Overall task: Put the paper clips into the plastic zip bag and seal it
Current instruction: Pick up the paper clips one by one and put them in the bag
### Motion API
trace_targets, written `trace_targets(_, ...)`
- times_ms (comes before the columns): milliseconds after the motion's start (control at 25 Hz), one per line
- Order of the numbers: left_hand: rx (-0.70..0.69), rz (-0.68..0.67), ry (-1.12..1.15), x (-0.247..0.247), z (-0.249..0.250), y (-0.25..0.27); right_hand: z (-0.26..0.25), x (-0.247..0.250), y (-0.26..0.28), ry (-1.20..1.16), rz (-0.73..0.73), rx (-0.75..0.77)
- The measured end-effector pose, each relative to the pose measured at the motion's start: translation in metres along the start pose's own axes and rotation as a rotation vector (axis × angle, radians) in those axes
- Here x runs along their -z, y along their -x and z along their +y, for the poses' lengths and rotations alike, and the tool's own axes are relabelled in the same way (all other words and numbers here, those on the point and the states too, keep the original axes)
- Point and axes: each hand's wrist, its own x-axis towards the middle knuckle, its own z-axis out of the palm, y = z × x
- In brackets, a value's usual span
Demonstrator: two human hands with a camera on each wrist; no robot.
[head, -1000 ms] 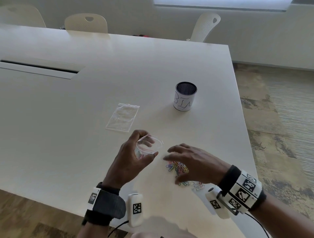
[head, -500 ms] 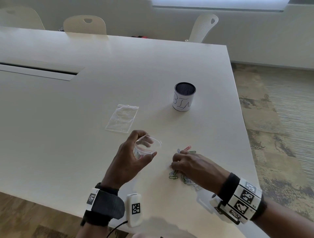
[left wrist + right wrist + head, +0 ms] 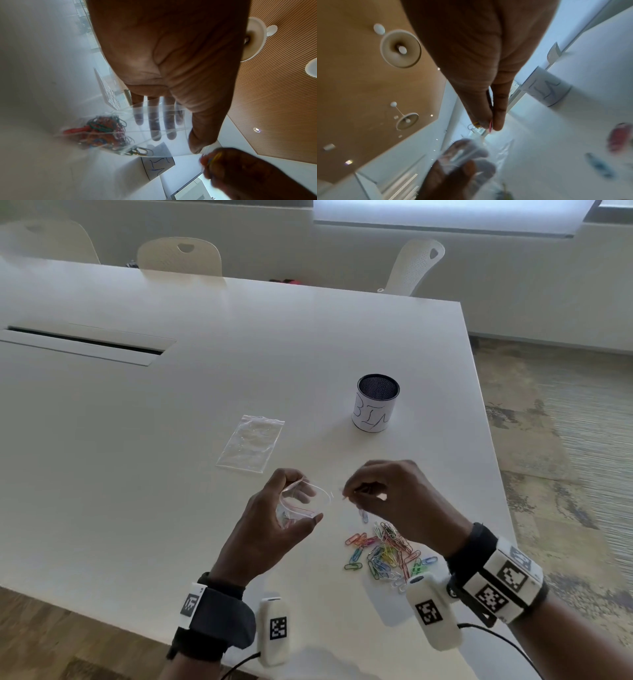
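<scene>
My left hand point(image 3: 274, 518) holds a clear plastic zip bag point(image 3: 303, 501) with its mouth spread open; several coloured paper clips point(image 3: 102, 129) lie at its bottom. My right hand point(image 3: 380, 494) is raised just right of the bag's mouth and pinches a few paper clips point(image 3: 488, 125) between thumb and fingers. A pile of coloured paper clips point(image 3: 387, 556) lies on the white table point(image 3: 171, 474) under the right wrist. One blue clip point(image 3: 363, 515) hangs or falls below the right hand.
A second, flat zip bag point(image 3: 251, 443) lies on the table beyond the left hand. A mesh cup with a paper label point(image 3: 376, 402) stands further right. The table's right edge runs close by the right arm. Chairs point(image 3: 180, 256) stand at the far side.
My right hand has left the pile and risen toward the bag's mouth with clips pinched in it. The left hand has kept the open bag in about the same place.
</scene>
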Motion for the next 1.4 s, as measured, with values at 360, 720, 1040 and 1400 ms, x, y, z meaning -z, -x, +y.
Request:
trace_targets(360,0.016,-0.001,-0.063,0.002,0.005,-0.001,-0.039,-0.032,-0.037,0.058,-0.007,0.166)
trace_targets(720,0.023,-0.011,-0.038,0.006,0.006,-0.003,-0.041,-0.009,-0.036,0.09,0.063,0.12)
trace_targets(1040,-0.011,-0.047,-0.016,0.009,0.002,-0.005,0.043,0.022,0.015,0.432,-0.077,-0.321)
trace_targets(1400,-0.006,-0.075,-0.014,0.009,-0.002,-0.011,0.039,-0.002,0.039,0.443,-0.28,-0.297)
